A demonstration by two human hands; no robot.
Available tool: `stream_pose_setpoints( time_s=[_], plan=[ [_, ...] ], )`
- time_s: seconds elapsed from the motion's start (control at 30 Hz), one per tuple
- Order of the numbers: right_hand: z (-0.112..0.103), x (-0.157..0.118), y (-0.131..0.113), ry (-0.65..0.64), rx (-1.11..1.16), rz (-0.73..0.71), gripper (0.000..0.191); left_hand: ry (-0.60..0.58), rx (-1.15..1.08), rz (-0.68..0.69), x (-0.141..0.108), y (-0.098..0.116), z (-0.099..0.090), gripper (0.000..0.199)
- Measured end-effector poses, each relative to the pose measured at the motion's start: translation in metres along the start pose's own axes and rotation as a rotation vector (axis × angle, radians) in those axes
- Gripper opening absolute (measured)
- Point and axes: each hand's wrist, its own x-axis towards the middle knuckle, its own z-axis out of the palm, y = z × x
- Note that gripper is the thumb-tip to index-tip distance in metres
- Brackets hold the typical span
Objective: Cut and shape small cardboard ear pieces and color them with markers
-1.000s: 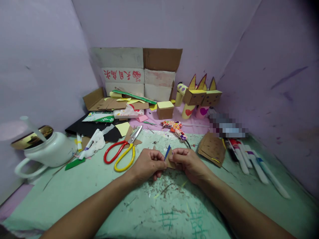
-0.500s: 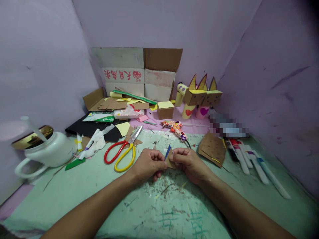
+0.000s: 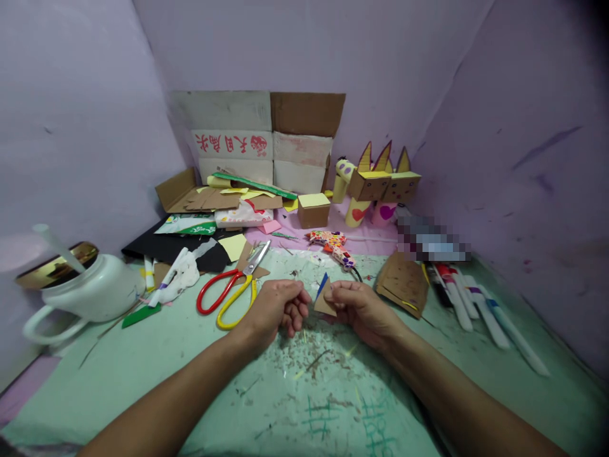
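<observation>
My right hand (image 3: 364,308) pinches a small triangular cardboard piece (image 3: 325,306) between thumb and fingers. A dark blue strip (image 3: 322,285) shows along its upper left edge. Just left of it, apart from the piece, my left hand (image 3: 285,308) has its fingers curled in, and nothing shows in them. Scissors (image 3: 247,270) with one red and one yellow handle lie beside my left hand, blades partly closed and pointing away. Beyond the hands rests a flower-patterned glue gun (image 3: 328,240).
Cardboard animal figures (image 3: 385,184) and a small box (image 3: 314,212) stand at the back, near an opened carton (image 3: 233,120). A white teapot-shaped cup (image 3: 90,289) with a straw is at left. Markers (image 3: 495,317) and folded brown cardboard (image 3: 403,285) lie at right. Scraps litter the green cover (image 3: 181,381).
My left hand has let go of the cardboard piece and drawn back to the left. The piece stays pinched in my right hand. The view has shifted slightly.
</observation>
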Motion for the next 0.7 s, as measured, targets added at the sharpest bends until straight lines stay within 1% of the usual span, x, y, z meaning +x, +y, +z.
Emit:
stream_pose_setpoints(
  time_s=[0.13, 0.23, 0.33, 0.6, 0.7],
  plan=[
    [0.0013, 0.0003, 0.003, -0.008, -0.044, -0.036, 0.018, 0.003, 0.061, 0.024, -0.0025, -0.0002, 0.0012, 0.022],
    [0.0018, 0.0016, 0.0058, 0.002, -0.101, -0.076, 0.015, 0.008, 0.152, 0.059, -0.0025, -0.0024, 0.0013, 0.02],
    [0.002, 0.0025, 0.0071, 0.014, -0.106, -0.084, 0.015, 0.009, 0.212, 0.084, -0.0026, -0.0029, 0.0011, 0.02],
    [0.0048, 0.0002, 0.0047, 0.039, -0.065, -0.07, 0.017, -0.003, 0.242, 0.089, -0.0041, -0.0004, 0.0032, 0.025],
    [0.0043, 0.0, 0.0048, 0.023, -0.048, -0.074, 0.019, 0.001, 0.254, 0.084, -0.0044, -0.0022, 0.0033, 0.026]
  ],
)
